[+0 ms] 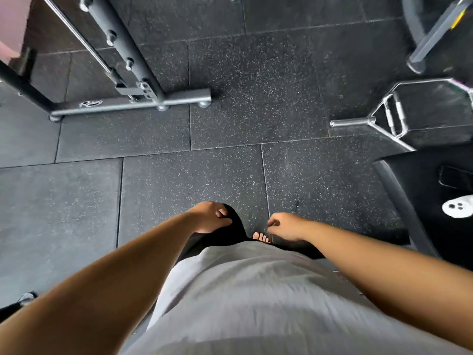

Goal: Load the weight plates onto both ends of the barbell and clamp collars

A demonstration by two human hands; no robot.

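Note:
No straight barbell, weight plate or collar shows plainly in the head view. A chrome hex-frame bar [389, 116] lies on the floor at the right, its bare sleeve pointing left. My left hand [211, 217] hangs in front of my black trouser leg, fingers loosely curled, holding nothing. My right hand [284, 226] hangs beside it, also loosely curled and holding nothing. Both hands are far from the bar. My bare toes [261, 237] show between the hands.
A grey steel rack [133, 103] with a chrome rod stands on the speckled rubber floor [256, 93] at upper left. A black padded bench [409, 201] at the right carries a dark phone [453, 178] and a white object [458, 207]. Another machine frame [432, 39] is at top right.

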